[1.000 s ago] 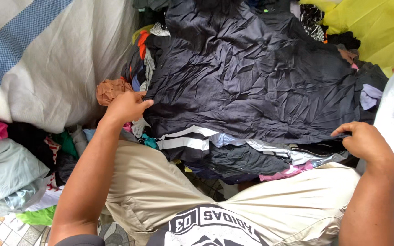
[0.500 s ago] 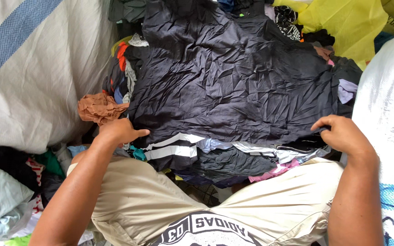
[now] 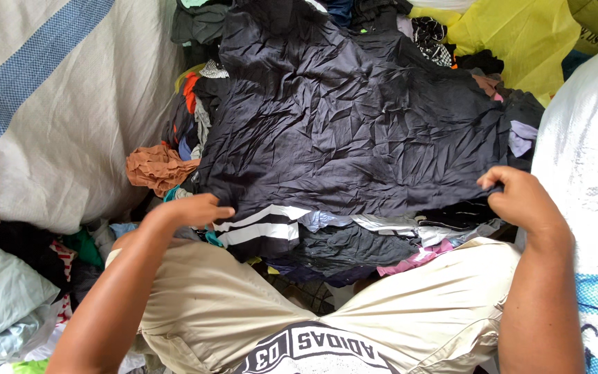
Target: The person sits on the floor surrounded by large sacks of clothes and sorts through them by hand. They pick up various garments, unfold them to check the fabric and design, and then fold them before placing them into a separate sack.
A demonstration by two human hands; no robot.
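My left hand (image 3: 192,210) and right hand (image 3: 520,201) now pinch the dark crumpled garment (image 3: 354,131) by its near edge. It has been drawn nearer over the pile, spread flat.

Dark garment (image 3: 354,131): thin, crinkled, matt cloth.

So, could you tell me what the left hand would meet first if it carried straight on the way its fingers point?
The left hand points rightward, so it would likely first meet the black wrinkled garment it grips, though depth is unclear.

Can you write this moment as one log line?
left hand: grips dark garment hem | right hand: pinches other corner | garment: spread flat over clothes pile
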